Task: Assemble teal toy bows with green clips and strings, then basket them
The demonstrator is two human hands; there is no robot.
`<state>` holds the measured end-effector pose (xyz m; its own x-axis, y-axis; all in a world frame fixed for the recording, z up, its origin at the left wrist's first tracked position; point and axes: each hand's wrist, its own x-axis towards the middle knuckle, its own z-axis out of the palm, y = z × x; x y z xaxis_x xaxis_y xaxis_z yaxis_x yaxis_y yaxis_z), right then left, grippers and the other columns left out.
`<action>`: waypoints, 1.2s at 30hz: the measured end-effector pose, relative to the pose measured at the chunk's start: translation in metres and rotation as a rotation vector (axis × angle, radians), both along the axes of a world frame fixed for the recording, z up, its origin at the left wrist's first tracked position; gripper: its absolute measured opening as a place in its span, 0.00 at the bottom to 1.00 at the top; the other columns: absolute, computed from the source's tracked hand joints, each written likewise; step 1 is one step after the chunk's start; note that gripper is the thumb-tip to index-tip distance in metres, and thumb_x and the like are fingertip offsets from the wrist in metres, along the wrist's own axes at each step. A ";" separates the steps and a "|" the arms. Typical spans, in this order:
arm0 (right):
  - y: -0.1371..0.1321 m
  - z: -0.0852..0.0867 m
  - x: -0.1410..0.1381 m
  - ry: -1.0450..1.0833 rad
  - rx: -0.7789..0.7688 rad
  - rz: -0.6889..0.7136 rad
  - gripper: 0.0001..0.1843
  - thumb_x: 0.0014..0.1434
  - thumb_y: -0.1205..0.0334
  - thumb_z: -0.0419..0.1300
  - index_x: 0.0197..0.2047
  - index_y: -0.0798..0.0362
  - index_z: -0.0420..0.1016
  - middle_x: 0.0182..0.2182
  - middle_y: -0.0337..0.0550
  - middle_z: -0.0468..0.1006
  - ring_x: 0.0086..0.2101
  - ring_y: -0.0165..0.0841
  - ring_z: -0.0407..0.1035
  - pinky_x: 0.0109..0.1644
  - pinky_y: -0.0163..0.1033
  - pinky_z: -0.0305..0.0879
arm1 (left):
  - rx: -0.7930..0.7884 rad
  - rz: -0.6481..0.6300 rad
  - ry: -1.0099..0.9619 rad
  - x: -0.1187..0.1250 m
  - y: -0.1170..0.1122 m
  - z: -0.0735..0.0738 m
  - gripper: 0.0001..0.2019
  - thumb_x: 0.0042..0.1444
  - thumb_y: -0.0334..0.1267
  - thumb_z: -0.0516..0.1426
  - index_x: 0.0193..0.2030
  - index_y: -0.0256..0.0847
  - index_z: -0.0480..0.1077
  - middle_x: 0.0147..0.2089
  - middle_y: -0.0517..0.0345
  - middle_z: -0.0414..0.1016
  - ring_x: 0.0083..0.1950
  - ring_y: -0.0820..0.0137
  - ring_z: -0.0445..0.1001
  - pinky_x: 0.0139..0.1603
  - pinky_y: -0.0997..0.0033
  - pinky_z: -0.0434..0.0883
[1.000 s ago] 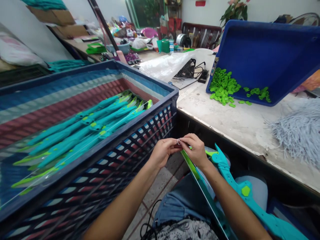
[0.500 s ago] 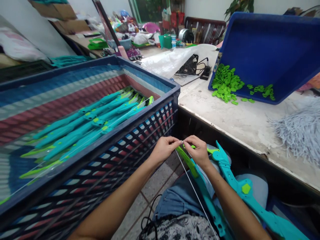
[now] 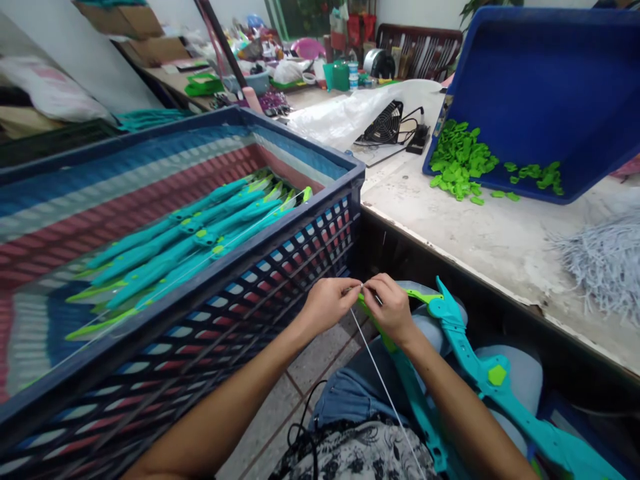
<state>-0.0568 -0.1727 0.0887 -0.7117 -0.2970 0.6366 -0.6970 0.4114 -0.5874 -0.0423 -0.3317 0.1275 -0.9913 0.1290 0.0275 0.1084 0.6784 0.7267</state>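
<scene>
My left hand (image 3: 326,303) and my right hand (image 3: 391,307) meet fingertip to fingertip over my lap, both pinched on a thin white string (image 3: 380,377) at the green tip of a teal toy bow (image 3: 480,373). The string runs down from the pinch towards my body. The bow lies across my knees, its green hexagonal knob facing up. A second bow limb passes under my right forearm.
A dark blue crate (image 3: 280,243) at my left holds several finished teal bows (image 3: 190,237). On the worktable (image 3: 480,240) a tilted blue bin (image 3: 540,87) spills green plastic parts (image 3: 463,160); a grey string bundle (image 3: 605,263) lies at right, a small fan (image 3: 384,123) behind.
The string, a small loop at my fingertips a second ago, now runs taut down from my pinched fingers. My hands stayed together at the bow tip; the view shifted slightly.
</scene>
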 end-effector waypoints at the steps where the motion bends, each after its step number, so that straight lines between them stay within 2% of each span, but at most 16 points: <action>1: 0.000 -0.001 -0.001 -0.005 0.007 -0.006 0.07 0.63 0.68 0.52 0.34 0.53 0.70 0.30 0.44 0.71 0.31 0.32 0.66 0.35 0.37 0.64 | -0.012 0.000 0.007 0.001 0.000 -0.001 0.13 0.56 0.39 0.53 0.38 0.40 0.79 0.31 0.57 0.80 0.30 0.69 0.74 0.29 0.76 0.64; 5: -0.005 -0.002 -0.007 -0.066 0.022 -0.092 0.08 0.60 0.69 0.52 0.30 0.53 0.68 0.27 0.42 0.68 0.29 0.32 0.64 0.34 0.37 0.62 | 0.037 -0.017 0.029 0.003 -0.002 -0.001 0.13 0.56 0.42 0.54 0.32 0.40 0.79 0.24 0.59 0.77 0.25 0.71 0.71 0.27 0.76 0.61; 7: -0.008 0.002 -0.008 -0.119 -0.017 -0.146 0.08 0.59 0.69 0.52 0.28 0.53 0.67 0.26 0.40 0.67 0.28 0.32 0.64 0.33 0.36 0.62 | 0.171 0.014 0.020 0.004 -0.001 0.001 0.12 0.55 0.42 0.55 0.31 0.40 0.78 0.26 0.58 0.77 0.27 0.70 0.72 0.29 0.76 0.64; 9: 0.000 0.007 -0.004 -0.171 -0.053 -0.115 0.08 0.59 0.68 0.52 0.29 0.52 0.68 0.27 0.40 0.68 0.29 0.32 0.65 0.34 0.36 0.63 | 0.367 0.067 -0.019 0.009 0.000 0.001 0.11 0.54 0.42 0.56 0.36 0.40 0.78 0.34 0.56 0.79 0.32 0.69 0.74 0.30 0.75 0.67; 11: 0.026 0.009 0.006 -0.188 -0.045 -0.095 0.07 0.62 0.66 0.53 0.33 0.52 0.70 0.31 0.41 0.71 0.33 0.34 0.67 0.38 0.38 0.65 | 0.600 0.192 -0.041 0.019 0.000 -0.004 0.14 0.53 0.44 0.58 0.45 0.41 0.74 0.44 0.53 0.77 0.37 0.67 0.75 0.27 0.76 0.68; 13: 0.070 0.002 0.025 -0.149 0.056 -0.216 0.07 0.64 0.61 0.53 0.39 0.52 0.71 0.36 0.46 0.73 0.39 0.38 0.68 0.45 0.43 0.65 | 0.809 0.406 -0.024 0.038 -0.004 -0.019 0.17 0.52 0.45 0.59 0.49 0.44 0.70 0.50 0.52 0.74 0.40 0.65 0.76 0.24 0.77 0.68; 15: 0.122 -0.013 0.054 -0.103 0.263 -0.451 0.14 0.64 0.53 0.54 0.45 0.54 0.71 0.41 0.52 0.72 0.43 0.45 0.66 0.48 0.49 0.64 | 0.867 0.606 -0.034 0.065 -0.009 -0.043 0.15 0.51 0.46 0.60 0.44 0.43 0.69 0.46 0.54 0.74 0.40 0.65 0.77 0.24 0.77 0.70; 16: 0.146 -0.022 0.071 -0.111 0.392 -0.554 0.19 0.63 0.49 0.53 0.48 0.55 0.70 0.43 0.55 0.71 0.44 0.47 0.65 0.47 0.52 0.64 | 0.806 0.630 -0.088 0.080 -0.010 -0.057 0.13 0.50 0.46 0.61 0.39 0.42 0.70 0.40 0.55 0.76 0.37 0.65 0.77 0.23 0.77 0.69; 17: 0.167 -0.032 0.088 -0.133 0.513 -0.624 0.24 0.62 0.45 0.52 0.51 0.56 0.69 0.45 0.58 0.70 0.46 0.50 0.64 0.47 0.53 0.64 | 0.698 0.563 -0.167 0.095 -0.010 -0.071 0.11 0.51 0.46 0.60 0.36 0.41 0.71 0.35 0.55 0.76 0.34 0.64 0.77 0.22 0.75 0.70; 19: 0.194 -0.049 0.118 -0.170 0.702 -0.698 0.29 0.61 0.43 0.52 0.54 0.58 0.67 0.48 0.62 0.68 0.48 0.53 0.62 0.46 0.56 0.63 | 0.446 0.216 -0.184 0.119 0.000 -0.095 0.09 0.54 0.43 0.56 0.35 0.42 0.74 0.35 0.52 0.77 0.37 0.61 0.77 0.31 0.66 0.76; 22: 0.203 -0.065 0.141 -0.209 0.799 -0.714 0.25 0.58 0.51 0.57 0.53 0.59 0.68 0.48 0.63 0.66 0.50 0.55 0.59 0.49 0.56 0.62 | 0.121 -0.394 0.126 0.131 0.033 -0.115 0.16 0.56 0.35 0.52 0.49 0.49 0.74 0.54 0.50 0.73 0.57 0.54 0.70 0.55 0.49 0.70; 24: 0.202 -0.065 0.138 -0.271 0.760 -0.692 0.21 0.54 0.60 0.58 0.51 0.58 0.69 0.47 0.61 0.67 0.50 0.53 0.59 0.51 0.55 0.62 | -0.063 -0.600 0.356 0.121 0.061 -0.121 0.21 0.56 0.31 0.50 0.54 0.51 0.70 0.60 0.49 0.68 0.63 0.52 0.62 0.60 0.41 0.62; 27: 0.214 -0.051 0.119 -0.502 0.583 -0.587 0.21 0.51 0.64 0.56 0.50 0.56 0.69 0.44 0.55 0.71 0.46 0.47 0.65 0.50 0.51 0.64 | -0.255 -0.696 0.516 0.096 0.098 -0.121 0.17 0.57 0.28 0.49 0.49 0.44 0.72 0.49 0.45 0.73 0.56 0.55 0.68 0.60 0.42 0.61; 30: 0.241 -0.027 0.100 -0.843 0.324 -0.398 0.21 0.49 0.61 0.56 0.48 0.53 0.69 0.37 0.45 0.75 0.37 0.39 0.69 0.43 0.43 0.67 | -0.357 -0.806 0.479 0.073 0.119 -0.106 0.13 0.57 0.33 0.51 0.46 0.38 0.72 0.38 0.45 0.73 0.43 0.58 0.71 0.50 0.50 0.69; 33: 0.257 -0.011 0.086 -1.184 0.096 -0.156 0.21 0.48 0.55 0.59 0.46 0.52 0.70 0.30 0.37 0.75 0.31 0.33 0.69 0.32 0.35 0.65 | -0.434 -0.846 0.423 0.055 0.130 -0.080 0.22 0.53 0.37 0.55 0.55 0.37 0.67 0.42 0.42 0.71 0.43 0.54 0.69 0.45 0.51 0.69; 36: 0.256 -0.011 0.073 -1.457 -0.017 0.108 0.21 0.48 0.51 0.63 0.44 0.51 0.74 0.31 0.35 0.76 0.30 0.30 0.69 0.29 0.30 0.64 | -0.514 -0.820 0.373 0.037 0.142 -0.060 0.31 0.50 0.37 0.56 0.64 0.40 0.58 0.52 0.39 0.67 0.49 0.51 0.67 0.47 0.51 0.66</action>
<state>0.0157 0.0835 0.0774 -0.6906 -0.3892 -0.6096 0.4805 0.3830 -0.7889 -0.0054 -0.1898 0.0678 -0.5334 0.8433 0.0657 0.8356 0.5133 0.1955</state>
